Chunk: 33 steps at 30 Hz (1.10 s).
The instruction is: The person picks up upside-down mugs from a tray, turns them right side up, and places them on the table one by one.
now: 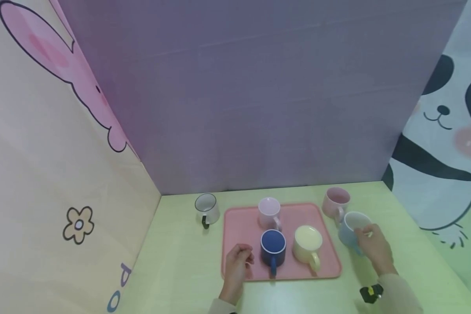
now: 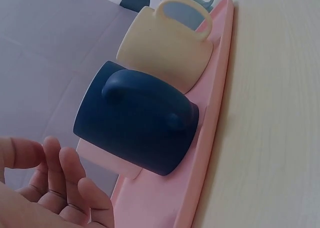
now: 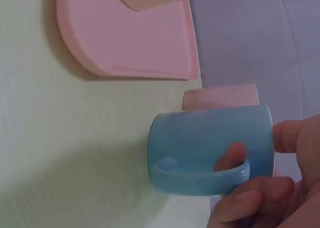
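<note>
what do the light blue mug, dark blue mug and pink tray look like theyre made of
Light blue mug: probably glazed ceramic, glossy, with pale highlights along its handle.
Dark blue mug: likely ceramic too, more matte, its side showing only soft shading.
Pink tray: perhaps smooth plastic, evenly coloured with a moulded-looking rim; coated metal can't be ruled out.

Smooth glaze, matt coats and creased cloth
The light-blue mug (image 3: 200, 140) at right looks like glazed ceramic, smooth, with glossy glints on its handle (image 3: 200, 183). The dark blue mug (image 2: 145, 123) and cream mug (image 2: 160, 50) look ceramic too, smooth but nearer matt. Under those two, the pink tray (image 3: 130, 42) seems smooth plastic with a low sheen. The table (image 1: 172, 261) shows a pale, fine-streaked wood look. The far backdrop (image 1: 259, 109) looks like matt, faintly creased cloth; the left panel (image 1: 31, 183) looks like printed cloth.
</note>
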Motion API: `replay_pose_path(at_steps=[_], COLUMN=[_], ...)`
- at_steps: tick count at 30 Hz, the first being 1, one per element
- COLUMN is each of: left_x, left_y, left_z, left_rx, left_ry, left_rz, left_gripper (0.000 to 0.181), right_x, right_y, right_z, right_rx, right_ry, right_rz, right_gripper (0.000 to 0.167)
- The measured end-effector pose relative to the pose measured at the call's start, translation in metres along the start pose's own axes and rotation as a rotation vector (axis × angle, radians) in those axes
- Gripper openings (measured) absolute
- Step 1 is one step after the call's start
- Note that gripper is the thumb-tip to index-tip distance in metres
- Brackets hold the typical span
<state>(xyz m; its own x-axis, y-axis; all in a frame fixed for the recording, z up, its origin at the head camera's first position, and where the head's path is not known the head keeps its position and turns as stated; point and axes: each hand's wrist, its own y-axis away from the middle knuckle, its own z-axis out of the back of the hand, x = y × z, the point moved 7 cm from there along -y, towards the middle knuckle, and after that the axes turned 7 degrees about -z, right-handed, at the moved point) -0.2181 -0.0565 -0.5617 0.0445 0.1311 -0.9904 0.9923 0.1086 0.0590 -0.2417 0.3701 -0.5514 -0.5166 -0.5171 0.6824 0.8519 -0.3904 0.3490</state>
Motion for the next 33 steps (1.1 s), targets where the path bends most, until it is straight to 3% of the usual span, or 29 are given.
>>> replay_pose_path(at_steps=[4,8,11,13,15,19,23,25,33], left_x=[0.000,0.001,0.002,0.002,0.002,0.001,-0.001,-0.002,0.000], left_y=[0.000,0.000,-0.001,-0.002,-0.002,-0.004,-0.004,-0.004,-0.007], left_z=[-0.001,-0.002,-0.002,-0.002,-0.002,-0.001,0.000,0.000,0.001], left_rx=[0.007,0.009,0.012,0.017,0.020,0.031,0.040,0.042,0.039], left_ry=[-0.011,-0.011,-0.005,-0.003,-0.002,-0.007,-0.018,-0.020,-0.020], left_rz=[-0.008,-0.005,0.001,0.002,0.001,-0.013,-0.019,-0.022,-0.009], left_gripper=[0.019,0.020,0.019,0.019,0.019,0.019,0.020,0.021,0.022], right_x=[-0.001,0.005,0.015,0.022,0.029,0.043,0.049,0.050,0.048], right_y=[0.002,0.010,0.021,0.028,0.034,0.048,0.061,0.066,0.073], right_z=[0.003,0.009,0.012,0.009,0.001,-0.028,-0.058,-0.069,-0.090], right_rx=[-0.023,-0.140,-0.250,-0.261,-0.214,-0.033,0.108,0.153,0.204], right_ry=[0.119,0.219,0.206,0.170,0.149,0.136,0.118,0.105,0.006], right_rz=[-0.006,0.015,0.046,0.087,0.134,0.255,0.318,0.310,0.238], right_gripper=[0.073,0.079,0.073,0.065,0.058,0.047,0.041,0.037,0.033])
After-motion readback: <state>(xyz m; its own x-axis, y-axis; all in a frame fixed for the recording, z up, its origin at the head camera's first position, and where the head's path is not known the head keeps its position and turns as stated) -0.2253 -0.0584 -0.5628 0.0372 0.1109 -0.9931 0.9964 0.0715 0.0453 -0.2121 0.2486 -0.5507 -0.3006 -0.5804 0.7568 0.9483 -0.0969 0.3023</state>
